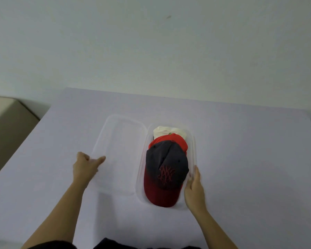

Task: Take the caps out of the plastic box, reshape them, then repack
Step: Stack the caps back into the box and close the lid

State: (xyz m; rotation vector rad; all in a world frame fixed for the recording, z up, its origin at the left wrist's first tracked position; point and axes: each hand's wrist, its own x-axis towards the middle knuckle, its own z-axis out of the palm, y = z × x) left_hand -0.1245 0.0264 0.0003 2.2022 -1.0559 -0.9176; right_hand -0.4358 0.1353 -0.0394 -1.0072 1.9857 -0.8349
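**A:** Where are the caps?

**B:** All three are in the clear oblong plastic box [194,146], stacked along its length. The dark navy cap with a red brim and red stitched emblem [166,169] is on top at the near end. A plain red cap [176,142] shows behind it, and a cream-white cap [169,131] sits at the far end. None is out yet.

**A:** Which way does the box run?

**B:** Its long axis points away from the person, and the navy cap's brim is at the end nearest them. The clear plastic lid [118,150] lies flat just left of the box, parallel to it and edge to edge with it.

**A:** And the hands?

**B:** The right hand [194,189] lies flat against the box's right wall near the brim end, with its fingers straight and gripping nothing. The left hand [84,168] is at the lid's far-left rim. It is blurred, with one finger stretched onto the rim and the thumb lifted, and I cannot tell whether it pinches the plastic.

**A:** So which hand takes the first cap?

**B:** I'd say the right. The navy cap is just left of it, with only the wall between, while the left hand has the whole lid between it and the box. Reaching over the wall to the brim looks like the shortest way.

**A:** What is around the box?

**B:** It stands on a pale lilac tabletop [241,159]. A whitish wall [151,42] is beyond the box, and a beige cabinet [5,119] is well to its left.
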